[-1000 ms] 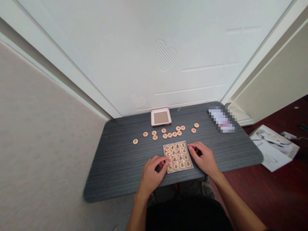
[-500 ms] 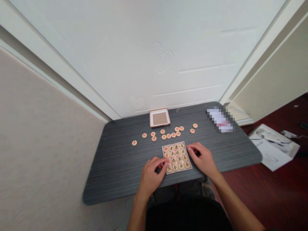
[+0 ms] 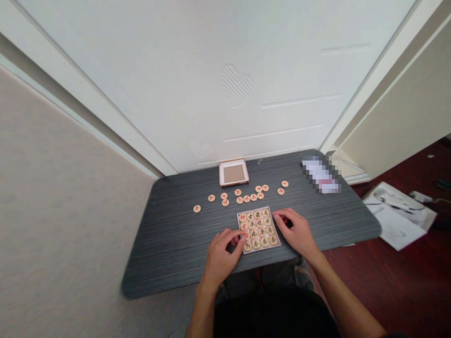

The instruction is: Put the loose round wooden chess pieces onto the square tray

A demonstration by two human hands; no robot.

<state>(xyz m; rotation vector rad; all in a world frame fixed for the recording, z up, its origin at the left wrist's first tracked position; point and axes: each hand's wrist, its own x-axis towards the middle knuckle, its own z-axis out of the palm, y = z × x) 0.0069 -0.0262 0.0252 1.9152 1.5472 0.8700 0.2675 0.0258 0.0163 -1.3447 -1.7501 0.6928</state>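
Observation:
A square tray [image 3: 261, 249] lies near the table's front edge, filled with rows of round Chinese chess pieces. Most carry black characters; a few along its left and upper part are red. At the left column, the bent finger and thumb of my left hand [image 3: 223, 249] close on a red Chinese chess piece [image 3: 246, 235], partly covered by the fingertips. My right hand [image 3: 295, 230] is on the other side, thumb and index finger pinched together at the tray's upper right edge. Beyond the tray, several red loose pieces [image 3: 246, 199] lie face up.
An open shallow box lid [image 3: 234, 172] sits at the back of the dark table [image 3: 169, 244], against a white door [image 3: 158, 70]. A blurred white item [image 3: 320, 173] lies at the back right. On the floor to the right is a white box [image 3: 398, 216].
The red piece under my left fingertips shows a little more in its place in the tray. My right hand stays at the tray's edge. The view has shifted slightly.

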